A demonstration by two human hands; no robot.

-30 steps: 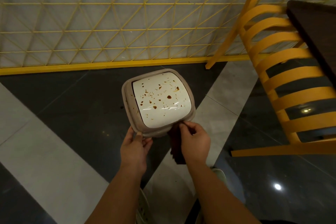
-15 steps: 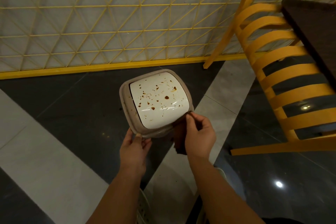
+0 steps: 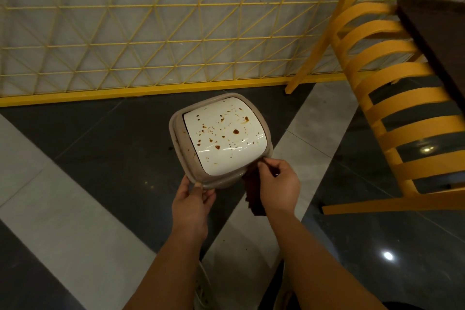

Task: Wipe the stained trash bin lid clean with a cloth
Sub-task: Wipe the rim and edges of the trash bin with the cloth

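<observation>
A: What differs from a second ago?

B: Little. Your left hand keeps its grip on the near left corner of the trash bin lid, thumb on the taupe rim and fingers curled beneath. Your right hand has slid from the middle of the near edge toward the near right corner, and its fingers now pinch the dark brown cloth right against the rim there. The lid has turned slightly too, so that its right corner sits nearer to you.

A: Where is the lid?

B: You hold it in the air over the floor, above dark tiles crossed by pale grey bands. The yellow wire fence lies beyond it, and the yellow slatted chair stands well apart to your right, under the edge of a dark desk.

A: How does it look?

B: It's a glossy white, rounded-square flap set in a taupe frame. Brown spots and smears are scattered over the white face, with the largest blobs toward the far right and near the centre. A streak of light glints along the near part. The cloth hangs down from your right fingers, just beside the lid's corner, off the stained face.
</observation>
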